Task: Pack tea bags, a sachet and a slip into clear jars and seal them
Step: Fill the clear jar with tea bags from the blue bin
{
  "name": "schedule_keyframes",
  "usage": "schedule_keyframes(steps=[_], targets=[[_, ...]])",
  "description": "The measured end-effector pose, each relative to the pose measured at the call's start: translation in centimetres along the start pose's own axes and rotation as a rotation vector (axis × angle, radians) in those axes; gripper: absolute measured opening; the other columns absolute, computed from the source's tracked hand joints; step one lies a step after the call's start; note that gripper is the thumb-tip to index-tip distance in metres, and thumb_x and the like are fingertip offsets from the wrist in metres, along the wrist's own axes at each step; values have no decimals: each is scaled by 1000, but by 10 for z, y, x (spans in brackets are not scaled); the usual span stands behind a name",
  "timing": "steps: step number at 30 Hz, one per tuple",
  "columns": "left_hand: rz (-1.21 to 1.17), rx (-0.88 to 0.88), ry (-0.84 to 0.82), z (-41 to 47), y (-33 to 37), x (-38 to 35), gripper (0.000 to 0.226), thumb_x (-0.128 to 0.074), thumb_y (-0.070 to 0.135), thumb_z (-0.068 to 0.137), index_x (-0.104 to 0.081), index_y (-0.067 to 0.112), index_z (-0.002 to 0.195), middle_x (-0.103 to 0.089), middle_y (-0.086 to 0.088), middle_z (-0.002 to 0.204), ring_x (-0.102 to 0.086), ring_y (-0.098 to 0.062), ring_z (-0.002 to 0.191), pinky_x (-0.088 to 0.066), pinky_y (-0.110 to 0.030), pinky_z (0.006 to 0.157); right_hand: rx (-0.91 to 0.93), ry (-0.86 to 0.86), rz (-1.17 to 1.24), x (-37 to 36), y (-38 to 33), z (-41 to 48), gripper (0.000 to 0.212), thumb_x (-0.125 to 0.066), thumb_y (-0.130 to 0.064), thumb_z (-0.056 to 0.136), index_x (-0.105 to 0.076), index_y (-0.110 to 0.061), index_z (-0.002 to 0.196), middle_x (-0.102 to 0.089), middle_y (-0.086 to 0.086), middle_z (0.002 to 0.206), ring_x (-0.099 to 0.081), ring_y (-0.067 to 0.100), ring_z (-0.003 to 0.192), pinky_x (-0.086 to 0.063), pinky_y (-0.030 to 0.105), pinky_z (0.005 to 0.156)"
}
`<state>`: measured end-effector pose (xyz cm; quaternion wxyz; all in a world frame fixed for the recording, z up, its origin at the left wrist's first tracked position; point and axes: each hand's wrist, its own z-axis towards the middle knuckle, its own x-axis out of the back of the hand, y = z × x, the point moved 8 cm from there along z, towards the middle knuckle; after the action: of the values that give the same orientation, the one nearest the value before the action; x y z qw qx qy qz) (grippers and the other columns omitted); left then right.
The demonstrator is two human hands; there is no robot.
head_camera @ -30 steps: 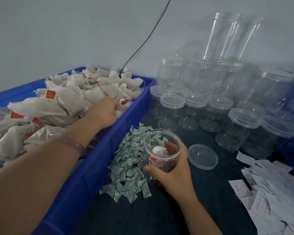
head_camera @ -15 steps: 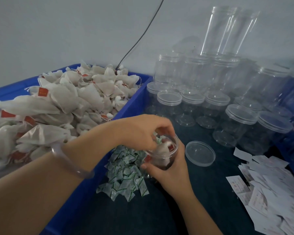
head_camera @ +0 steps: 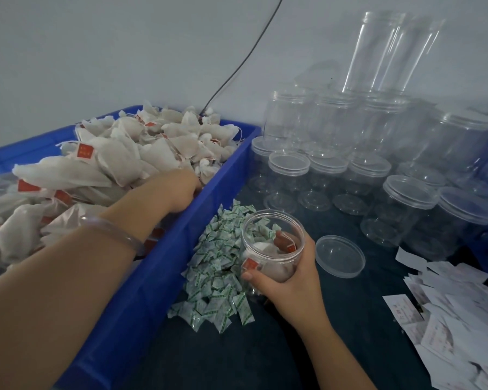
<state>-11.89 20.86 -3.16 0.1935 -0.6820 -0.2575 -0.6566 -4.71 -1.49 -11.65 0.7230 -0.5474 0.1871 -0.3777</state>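
your right hand (head_camera: 290,285) is gripping the clear plastic jar (head_camera: 273,257); left of it, your left hand (head_camera: 178,190), grip hidden, is digging white tea bags (head_camera: 119,161); pinch one.

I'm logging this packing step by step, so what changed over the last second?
The left hand left the blue crate, reached to the mouth of the jar, left another tea bag inside, and has gone back among the crate's tea bags. Whether it grips one now is hidden. The right hand kept holding the jar, which stayed put. The lid, sachet pile and slips lie as before.
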Motion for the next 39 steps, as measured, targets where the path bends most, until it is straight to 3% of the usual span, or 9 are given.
schedule_keyframes(steps=[5, 12, 16, 20, 24, 29, 34, 36, 39], targets=[[-52, 24, 99, 3, -8, 3, 11, -51, 9, 91, -62, 13, 88, -66, -9, 96, -59, -26, 84, -50, -37, 77, -10, 4, -10, 0, 2, 0, 98, -89, -51, 44, -37, -57, 128, -50, -33, 123, -50, -7, 119, -42, 3, 88], [-1036, 114, 466, -14, -20, 48, 8, -46, 22, 100, -49, 15, 101, -69, -1, 77, -61, -14, 59, -50, -26, 50, -2, 3, -6, 0, 0, 0, 97, -89, -50, 46, -37, -57, 127, -50, -34, 122, -50, -7, 119, -44, 7, 90], [-1403, -93, 518, -35, 5, 77, 11, -47, 13, 100, -49, 15, 90, -64, 4, 57, -56, -8, 47, -46, -21, 45, 4, 8, -11, 0, -1, 0, 95, -89, -48, 46, -37, -58, 125, -50, -33, 122, -50, -6, 119, -46, 10, 89], [-1649, -360, 318, -55, 57, 84, 17, -40, 5, 101, -47, 10, 86, -63, 0, 56, -57, -12, 49, -48, -22, 47, 8, 11, -17, 0, -2, 0, 95, -89, -49, 47, -36, -58, 126, -50, -32, 124, -50, -4, 121, -46, 11, 90], [-1493, -434, 132, -63, 94, 67, 15, -41, 6, 100, -48, 10, 88, -64, 0, 60, -60, -13, 52, -53, -24, 51, -3, 9, -3, 0, -2, -1, 94, -89, -49, 46, -38, -56, 124, -53, -31, 122, -54, -4, 117, -48, 15, 91], [-565, -495, -61, -68, 123, 22, 7, -53, 21, 97, -52, 21, 90, -66, 2, 76, -60, -5, 64, -52, -20, 66, -9, 7, 11, -1, -2, 0, 87, -90, -46, 48, -42, -48, 121, -59, -26, 118, -59, 0, 112, -51, 23, 91], [-299, -592, 57, -74, 133, 36, 9, -50, 24, 98, -51, 19, 91, -48, 8, 53, -48, 5, 52, -33, -15, 51, -6, 7, 27, -2, -3, 0, 89, -90, -45, 49, -41, -50, 123, -57, -26, 118, -58, 1, 113, -50, 15, 85], [-144, -548, 40, -70, 129, 31, 13, -50, 30, 97, -56, 19, 101, -42, 9, 54, -48, 11, 57, -26, -18, 51, 12, 11, 35, -1, -5, 0, 91, -90, -40, 50, -41, -49, 126, -57, -26, 119, -58, 0, 113, -48, 12, 86], [55, -452, -43, -63, 120, 18, 21, -57, 41, 92, -62, 27, 106, -39, 16, 63, -43, 0, 62, -30, -20, 61, 23, 10, 48, -2, -7, 0, 95, -90, -36, 50, -41, -44, 131, -56, -26, 121, -57, 0, 115, -47, 10, 87]])
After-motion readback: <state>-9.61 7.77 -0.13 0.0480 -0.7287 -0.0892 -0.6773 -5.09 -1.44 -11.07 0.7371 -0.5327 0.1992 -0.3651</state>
